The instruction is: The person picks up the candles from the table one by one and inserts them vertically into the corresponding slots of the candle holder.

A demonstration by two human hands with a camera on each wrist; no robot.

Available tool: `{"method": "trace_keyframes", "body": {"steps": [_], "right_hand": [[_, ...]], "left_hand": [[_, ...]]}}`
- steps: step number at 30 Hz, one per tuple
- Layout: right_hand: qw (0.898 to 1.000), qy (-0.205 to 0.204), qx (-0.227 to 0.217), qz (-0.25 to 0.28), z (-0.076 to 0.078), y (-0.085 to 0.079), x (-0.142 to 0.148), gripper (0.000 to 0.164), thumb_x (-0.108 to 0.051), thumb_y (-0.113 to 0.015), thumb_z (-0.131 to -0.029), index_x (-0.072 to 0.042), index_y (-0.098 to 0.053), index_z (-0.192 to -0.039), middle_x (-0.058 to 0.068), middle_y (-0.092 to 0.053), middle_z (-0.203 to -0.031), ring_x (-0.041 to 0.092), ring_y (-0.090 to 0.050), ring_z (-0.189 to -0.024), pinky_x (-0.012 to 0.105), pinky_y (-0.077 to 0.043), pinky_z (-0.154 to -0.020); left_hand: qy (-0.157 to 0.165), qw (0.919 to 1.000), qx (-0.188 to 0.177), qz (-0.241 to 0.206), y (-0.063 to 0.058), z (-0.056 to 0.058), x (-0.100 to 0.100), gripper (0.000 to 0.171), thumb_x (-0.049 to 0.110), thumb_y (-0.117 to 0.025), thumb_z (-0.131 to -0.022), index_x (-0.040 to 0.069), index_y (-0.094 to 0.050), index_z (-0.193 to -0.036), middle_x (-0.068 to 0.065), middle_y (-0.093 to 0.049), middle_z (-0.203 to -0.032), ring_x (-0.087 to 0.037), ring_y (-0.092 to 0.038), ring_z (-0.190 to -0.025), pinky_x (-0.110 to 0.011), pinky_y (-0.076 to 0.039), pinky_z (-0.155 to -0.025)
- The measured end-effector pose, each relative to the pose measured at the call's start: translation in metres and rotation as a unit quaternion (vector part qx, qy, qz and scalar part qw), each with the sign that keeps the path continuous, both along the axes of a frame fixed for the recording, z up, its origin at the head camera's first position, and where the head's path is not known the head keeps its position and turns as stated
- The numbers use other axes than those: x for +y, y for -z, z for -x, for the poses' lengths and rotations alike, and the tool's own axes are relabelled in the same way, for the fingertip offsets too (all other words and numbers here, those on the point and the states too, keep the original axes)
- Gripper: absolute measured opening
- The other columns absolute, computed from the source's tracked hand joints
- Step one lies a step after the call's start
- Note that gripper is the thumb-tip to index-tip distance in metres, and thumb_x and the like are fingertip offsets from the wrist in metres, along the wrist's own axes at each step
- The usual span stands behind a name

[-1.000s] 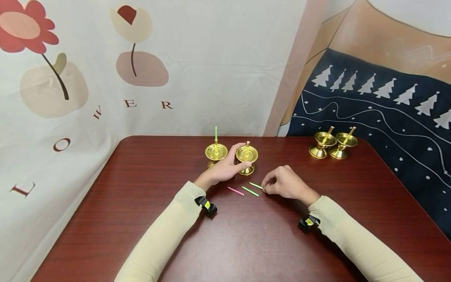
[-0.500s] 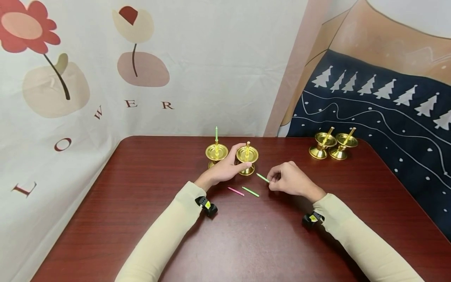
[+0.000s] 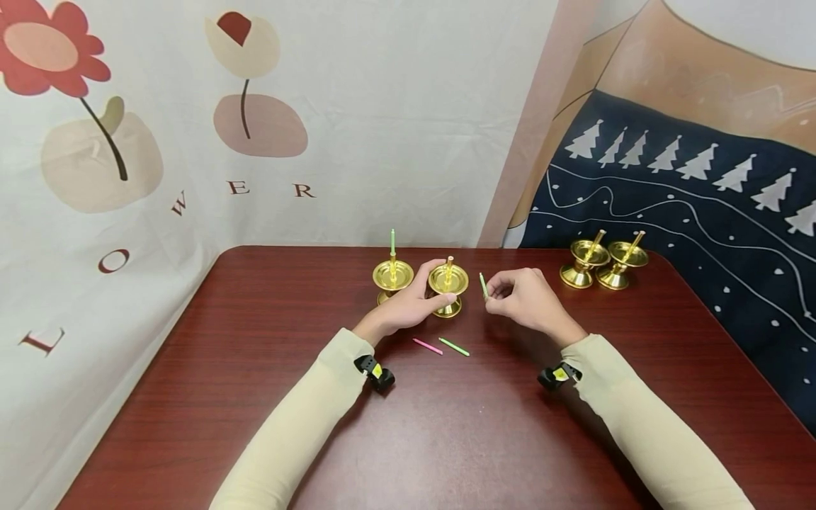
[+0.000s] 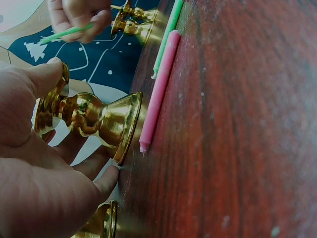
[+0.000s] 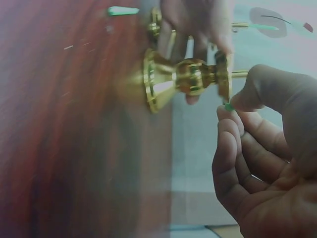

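Note:
My left hand [image 3: 408, 304] holds a brass candle holder [image 3: 448, 280] standing on the table, thumb on the near rim of its dish and fingers around the far side. In the left wrist view the holder's flared base [image 4: 119, 124] shows below my fingers. Just right of it, my right hand [image 3: 525, 301] pinches a thin green candle [image 3: 483, 285] between thumb and fingertips, nearly upright with its tip up. In the right wrist view only a bit of that candle [image 5: 229, 106] shows. A pink candle [image 3: 428, 346] and another green candle [image 3: 454, 346] lie on the table nearer me.
Left of the held holder stands a second brass holder [image 3: 392, 275] with a green candle [image 3: 392, 242] upright in it. Two more holders [image 3: 581, 263] stand close together at the table's back right. Printed cloth [image 3: 395, 127] hangs behind the reddish-brown table [image 3: 433, 439].
My right hand has lifted the green candle off the table, moved it away from me and tilted it from flat to nearly upright. The left hand stays on its holder.

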State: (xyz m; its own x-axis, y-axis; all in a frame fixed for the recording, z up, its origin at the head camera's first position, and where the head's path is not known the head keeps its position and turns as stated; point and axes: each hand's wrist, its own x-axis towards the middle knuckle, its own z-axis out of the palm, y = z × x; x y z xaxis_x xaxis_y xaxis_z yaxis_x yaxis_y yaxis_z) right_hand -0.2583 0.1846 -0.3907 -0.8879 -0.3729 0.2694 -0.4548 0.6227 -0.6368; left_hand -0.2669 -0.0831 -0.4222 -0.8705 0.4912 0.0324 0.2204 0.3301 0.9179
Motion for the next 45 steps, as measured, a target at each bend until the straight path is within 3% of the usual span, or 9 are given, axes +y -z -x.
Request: {"method": "trace_keyframes", "body": {"steps": [9, 18, 25, 45], "right_hand": [[0.997, 0.033, 0.033, 0.059, 0.009, -0.013, -0.020, 0.003, -0.009, -0.080, -0.086, -0.009, -0.078, -0.088, 0.001, -0.075, -0.081, 0.019, -0.070, -0.079, 0.024, -0.054, -0.073], [0.992, 0.032, 0.053, 0.108, 0.017, -0.024, -0.038, 0.004, -0.009, -0.081, -0.093, -0.005, -0.081, -0.091, 0.005, -0.076, -0.083, 0.022, -0.067, -0.080, 0.023, -0.052, -0.072], [0.990, 0.031, 0.080, 0.116, 0.021, -0.026, -0.046, 0.006, -0.008, -0.080, -0.096, -0.003, -0.083, -0.096, 0.007, -0.078, -0.087, 0.021, -0.066, -0.079, 0.022, -0.050, -0.069], [0.989, 0.017, 0.096, 0.109, 0.021, -0.030, -0.058, 0.003, -0.004, -0.080, -0.097, -0.003, -0.081, -0.095, 0.008, -0.077, -0.087, 0.022, -0.068, -0.077, 0.022, -0.050, -0.069]], "left_hand": [[0.000, 1.0000, 0.003, 0.000, 0.000, 0.000, 0.000, 0.077, 0.029, -0.070, -0.111, 0.018, -0.024, -0.171, -0.017, -0.034, -0.173, -0.035, -0.042, -0.154, -0.052, -0.030, -0.127], [0.001, 1.0000, -0.007, 0.002, 0.000, 0.001, 0.001, 0.077, 0.030, -0.069, -0.111, 0.020, -0.023, -0.171, -0.019, -0.040, -0.168, -0.033, -0.046, -0.151, -0.051, -0.032, -0.126], [-0.006, 0.9999, -0.006, 0.008, -0.002, 0.000, 0.001, 0.077, 0.030, -0.068, -0.111, 0.019, -0.022, -0.172, -0.020, -0.037, -0.171, -0.036, -0.044, -0.152, -0.053, -0.031, -0.126], [-0.007, 0.9998, 0.003, 0.018, -0.002, -0.002, 0.001, 0.079, 0.031, -0.069, -0.111, 0.018, -0.022, -0.172, -0.018, -0.035, -0.172, -0.034, -0.045, -0.151, -0.052, -0.032, -0.126]]}}
